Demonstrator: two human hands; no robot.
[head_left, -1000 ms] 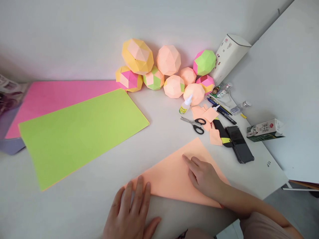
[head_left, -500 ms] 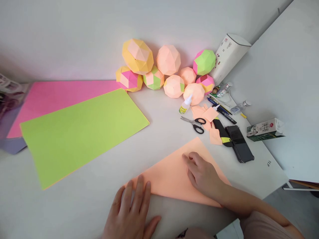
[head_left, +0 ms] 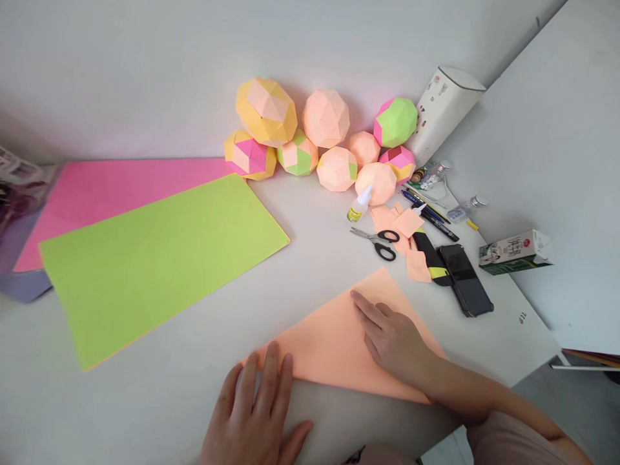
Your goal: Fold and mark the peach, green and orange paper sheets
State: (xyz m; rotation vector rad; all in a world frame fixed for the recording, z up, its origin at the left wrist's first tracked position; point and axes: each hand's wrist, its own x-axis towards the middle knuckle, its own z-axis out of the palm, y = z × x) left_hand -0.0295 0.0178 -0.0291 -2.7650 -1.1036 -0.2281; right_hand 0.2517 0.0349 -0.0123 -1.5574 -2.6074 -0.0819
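Observation:
A peach paper sheet (head_left: 334, 336), folded into a triangle, lies on the white table near the front edge. My right hand (head_left: 394, 339) rests flat on its upper right part, fingers stretched out and pointing toward the apex. My left hand (head_left: 254, 410) lies flat on the table with its fingertips on the sheet's lower left corner. Neither hand holds anything.
A green sheet (head_left: 159, 258) and a pink sheet (head_left: 97, 190) lie at the left. Several paper polyhedra (head_left: 324, 139) are piled against the wall. Scissors (head_left: 378, 240), a glue bottle (head_left: 359, 203), pens, peach scraps (head_left: 409, 223), a phone (head_left: 464, 279) and a carton (head_left: 514, 252) sit at the right.
My right index finger has slid a little up the peach sheet toward its apex and straightened out. My left hand has stayed in place.

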